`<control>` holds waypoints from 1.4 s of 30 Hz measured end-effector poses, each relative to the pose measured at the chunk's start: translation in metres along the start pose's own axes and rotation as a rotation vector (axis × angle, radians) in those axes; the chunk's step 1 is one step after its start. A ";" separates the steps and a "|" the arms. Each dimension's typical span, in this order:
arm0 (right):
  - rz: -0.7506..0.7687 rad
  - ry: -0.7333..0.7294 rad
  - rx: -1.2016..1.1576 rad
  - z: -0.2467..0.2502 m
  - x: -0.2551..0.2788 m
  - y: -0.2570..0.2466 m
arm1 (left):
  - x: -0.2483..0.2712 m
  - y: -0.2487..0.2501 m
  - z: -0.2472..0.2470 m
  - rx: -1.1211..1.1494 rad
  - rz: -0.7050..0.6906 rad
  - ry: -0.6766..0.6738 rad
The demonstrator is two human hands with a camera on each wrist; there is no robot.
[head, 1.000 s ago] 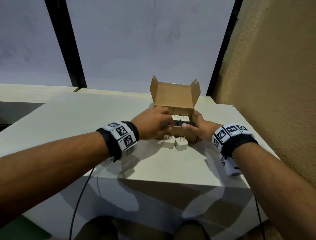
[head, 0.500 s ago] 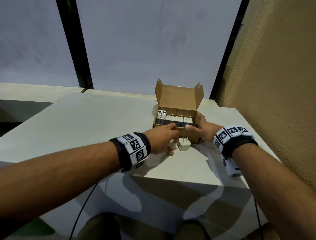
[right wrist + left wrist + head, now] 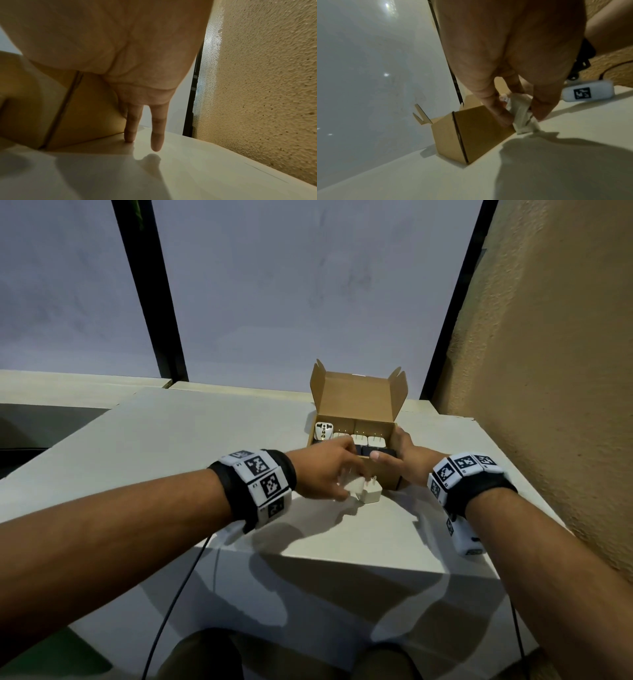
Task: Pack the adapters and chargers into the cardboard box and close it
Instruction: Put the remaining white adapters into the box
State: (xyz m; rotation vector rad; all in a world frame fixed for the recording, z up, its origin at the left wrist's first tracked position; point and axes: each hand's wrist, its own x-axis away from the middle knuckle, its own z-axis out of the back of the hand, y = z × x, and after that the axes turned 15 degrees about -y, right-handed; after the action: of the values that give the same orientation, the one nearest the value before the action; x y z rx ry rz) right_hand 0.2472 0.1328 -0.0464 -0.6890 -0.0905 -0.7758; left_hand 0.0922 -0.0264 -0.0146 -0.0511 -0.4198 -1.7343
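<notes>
The open cardboard box [image 3: 356, 409] stands at the table's far right with its lid up. Inside are white adapters [image 3: 373, 441], a white travel adapter [image 3: 323, 432] at the left and black ones along the front. In front of the box my left hand [image 3: 347, 491] pinches a white charger [image 3: 355, 486], seen between thumb and fingers in the left wrist view [image 3: 521, 116]. A second white charger [image 3: 372, 495] stands on the table beside it. My right hand [image 3: 394, 453] rests against the box's right side [image 3: 96, 108] with straight fingers [image 3: 131, 128] and its thumb on the front rim.
A rough tan wall [image 3: 548, 371] rises close on the right of the white table [image 3: 205, 440]. Grey panels with black posts stand behind the box. Cables hang from both wrists below the table's near edge.
My left hand came down from the box's front rim to the two chargers before it and took hold of the left one. The right hand stayed on the box.
</notes>
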 end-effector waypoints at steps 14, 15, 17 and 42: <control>-0.038 -0.008 0.030 0.000 0.009 -0.008 | -0.047 -0.028 0.046 0.093 0.198 0.245; -0.035 -0.012 0.031 0.001 0.009 -0.009 | -0.051 -0.029 0.045 0.078 0.222 0.262; -0.042 -0.012 0.045 0.001 0.009 -0.009 | -0.059 -0.032 0.043 0.017 0.282 0.296; -0.044 -0.008 0.065 0.002 0.008 -0.003 | -0.077 -0.053 0.027 -0.246 0.380 0.177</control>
State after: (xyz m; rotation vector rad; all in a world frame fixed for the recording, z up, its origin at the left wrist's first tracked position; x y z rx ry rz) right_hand 0.2512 0.1279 -0.0406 -0.6305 -0.1385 -0.8091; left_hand 0.0524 0.0616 -0.0224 -0.1435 -0.0574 -1.3924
